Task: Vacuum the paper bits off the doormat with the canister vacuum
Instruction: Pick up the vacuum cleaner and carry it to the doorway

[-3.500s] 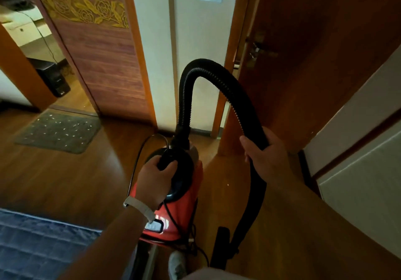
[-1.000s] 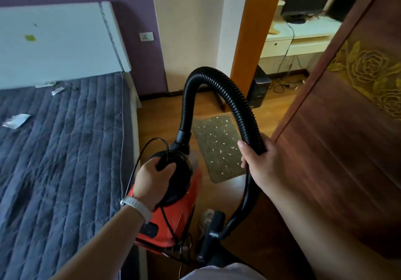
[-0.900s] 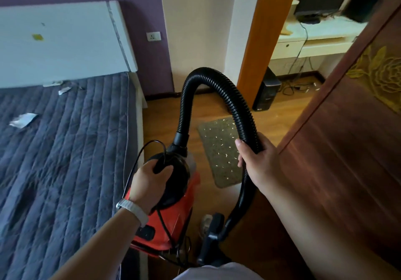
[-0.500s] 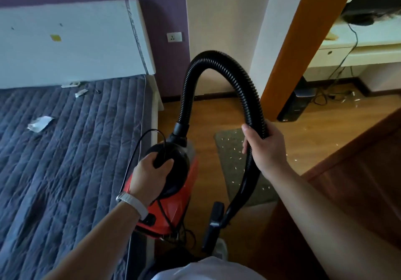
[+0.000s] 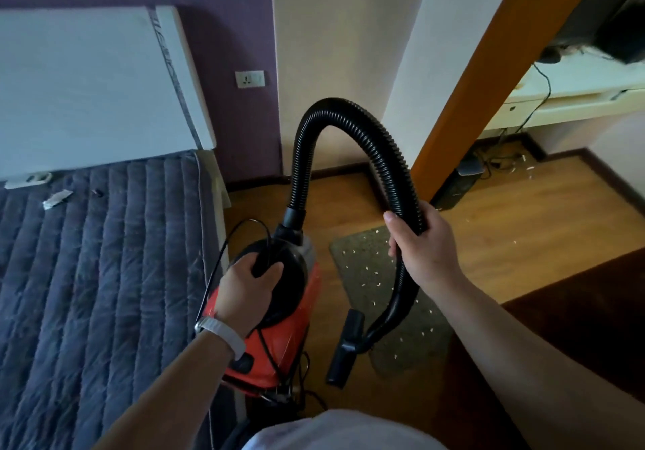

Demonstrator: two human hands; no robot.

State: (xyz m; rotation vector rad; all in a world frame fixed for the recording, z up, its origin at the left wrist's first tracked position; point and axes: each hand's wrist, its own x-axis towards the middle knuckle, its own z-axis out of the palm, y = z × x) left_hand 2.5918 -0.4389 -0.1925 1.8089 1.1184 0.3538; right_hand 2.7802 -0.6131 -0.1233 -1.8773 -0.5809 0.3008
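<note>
the wooden floor (image 5: 523, 240) beside the grey quilted bed (image 5: 87, 275) fills more of the view than half a second ago. the doormat (image 5: 363, 310), still flecked with white paper bits (image 5: 367, 268), has drawn nearer and now lies just below the right hand (image 5: 422, 247). that hand keeps its fingers wrapped round the black hose (image 5: 349, 111), whose nozzle (image 5: 345, 348) now hangs at the mat's left edge, while the left hand (image 5: 244, 292) still grips the top handle of the red canister vacuum (image 5: 279, 348), between bed and mat.
</note>
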